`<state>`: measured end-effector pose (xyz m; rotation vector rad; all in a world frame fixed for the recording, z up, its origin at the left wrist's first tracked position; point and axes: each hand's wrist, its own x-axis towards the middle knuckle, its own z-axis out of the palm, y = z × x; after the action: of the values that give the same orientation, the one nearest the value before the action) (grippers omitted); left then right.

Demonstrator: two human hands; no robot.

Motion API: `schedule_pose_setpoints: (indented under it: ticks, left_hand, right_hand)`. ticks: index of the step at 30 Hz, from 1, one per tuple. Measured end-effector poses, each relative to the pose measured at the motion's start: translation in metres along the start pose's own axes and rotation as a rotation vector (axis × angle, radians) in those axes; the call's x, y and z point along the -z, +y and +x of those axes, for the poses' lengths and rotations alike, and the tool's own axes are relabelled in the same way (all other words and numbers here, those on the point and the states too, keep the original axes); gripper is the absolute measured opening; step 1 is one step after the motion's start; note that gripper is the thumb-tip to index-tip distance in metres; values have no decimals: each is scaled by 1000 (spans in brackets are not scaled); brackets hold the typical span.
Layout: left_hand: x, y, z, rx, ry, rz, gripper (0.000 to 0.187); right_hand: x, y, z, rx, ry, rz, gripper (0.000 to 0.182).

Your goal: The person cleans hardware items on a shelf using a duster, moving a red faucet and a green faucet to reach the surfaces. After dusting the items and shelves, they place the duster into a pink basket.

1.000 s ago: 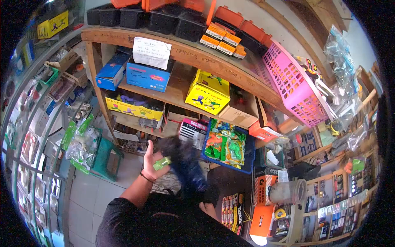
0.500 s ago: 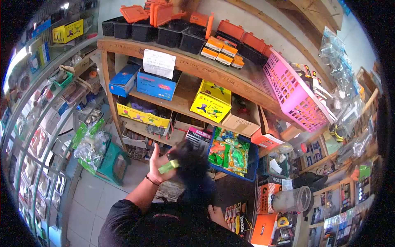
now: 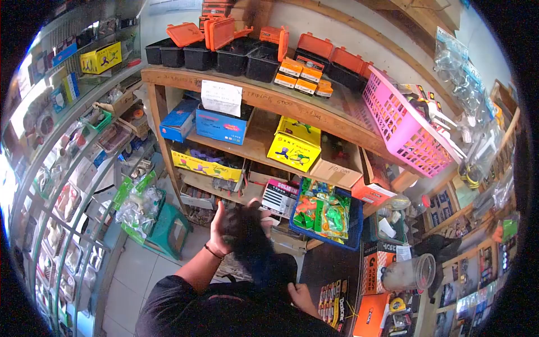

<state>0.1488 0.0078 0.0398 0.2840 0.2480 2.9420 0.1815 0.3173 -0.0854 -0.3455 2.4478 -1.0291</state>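
Observation:
My left hand (image 3: pixel 218 235), with a thin dark wristband, is raised in front of the lower shelves. Its thumb points up and its fingertips show bent beyond a dark fuzzy shape (image 3: pixel 244 227) that covers the palm. What the palm holds is hidden. Lower right, my right hand (image 3: pixel 301 295) rests against the dark clothing, fingers together, with nothing visible in it. A pink-and-white box (image 3: pixel 278 197) and a blue tray (image 3: pixel 355 226) of green and orange packets (image 3: pixel 325 210) are beyond the left hand.
A wooden shelf (image 3: pixel 269 98) carries black bins with orange lids, small orange boxes (image 3: pixel 304 76) and a pink basket (image 3: pixel 407 126). At left, a green stool (image 3: pixel 168 230) holds plastic bags beside a glass case. A clear jar (image 3: pixel 409 273) and orange boxes stand lower right.
The view has shifted, so the shelves appear lower and further right. The yellow-green item seen in my left palm is now hidden behind the dark shape. The left hand's fingertips now show.

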Motion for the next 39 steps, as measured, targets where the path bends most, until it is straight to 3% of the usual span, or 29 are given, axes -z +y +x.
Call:
schedule_pose_setpoints:
  ticks: [1, 2, 3, 5, 6, 9, 10, 11, 13, 14, 15, 17, 19, 21, 23, 25, 26, 28, 29, 31, 33, 35, 36, 37, 38, 39]
  left_hand:
    - [7, -2, 3, -51, 140, -90, 73]
    - [18, 1, 4, 100, -103, -346, 72]
    - [3, -5, 7, 42, -38, -106, 78]
    - [-3, -10, 15, -63, 141, -27, 79]
    - [-1, -11, 18, 10, 43, -89, 78]
    - [12, -11, 26, 83, 81, -295, 69]
    - [14, -13, 26, 139, -79, -311, 71]
    - [15, -16, 28, 145, -79, -314, 71]
    - [-11, -20, 32, 43, 30, -35, 79]
    - [-4, -17, 36, 159, -191, 5, 78]
    - [1, -17, 39, 163, -191, 2, 78]
    - [9, -17, 43, 62, 70, -49, 75]
    - [19, -15, 44, 118, 37, -73, 73]
    - [19, -18, 55, 27, 150, -86, 80]
    - [13, -15, 60, 177, -228, -22, 81]
    - [-3, -17, 60, 136, 43, -31, 83]
    - [2, -18, 62, 140, 43, -36, 83]
    - [10, -19, 68, 162, 128, -154, 82]
    - [12, -19, 69, 164, 125, -157, 82]
    - [5, -18, 69, 216, -24, -70, 80]
    - [16, -20, 71, 159, 14, -119, 78]
    - [24, -16, 67, 332, -178, -654, 79]
    - [38, -18, 71, 295, -48, -458, 78]
    - [28, -18, 71, 295, -45, -462, 78]
    - [16, -19, 70, 249, -61, -248, 77]
    - [9, -19, 70, 200, -77, -34, 77]
  right_hand:
    - [-5, 11, 3, -42, 63, 96, 54]
    - [-9, 22, 3, -85, 128, 192, 53]
    - [-9, 24, 0, -92, 131, 194, 53]
    - [-8, 26, -3, 117, 178, -35, 45]
    - [-9, 28, -4, 112, 183, -35, 45]
    - [-9, 26, -7, -86, 203, 135, 53]
    - [-7, 20, -10, -124, 203, 146, 53]
    - [-4, 13, -13, -163, 203, 157, 52]
    - [3, 0, -18, -92, 185, 70, 51]
    - [4, -3, -18, -16, 162, -20, 51]
    - [0, 3, -17, -20, 164, -19, 51]
    - [-10, 21, -12, -153, 213, 286, 45]
    - [-2, -4, -16, -121, 214, 224, 45]
    - [3, -17, -17, -85, 217, 162, 46]
    - [6, -18, -17, 75, 253, -9, 45]
    - [-1, -6, -13, 18, 294, 140, 46]
    - [-3, 0, -13, -36, 329, 291, 46]
    - [5, -11, -18, -72, 271, 145, 44]
    - [9, -15, -18, -103, 209, -1, 45]
    - [5, -4, -20, -115, 204, 75, 45]
    - [6, -11, -22, -126, 195, 153, 45]
    - [10, -42, -27, -261, 354, 256, 47]
    - [10, -32, -27, -265, 353, 255, 47]
    - [10, -17, -25, -226, 207, 126, 48]
    - [9, -3, -25, -185, 60, -3, 48]
    - [8, -6, -26, -187, 58, -3, 48]
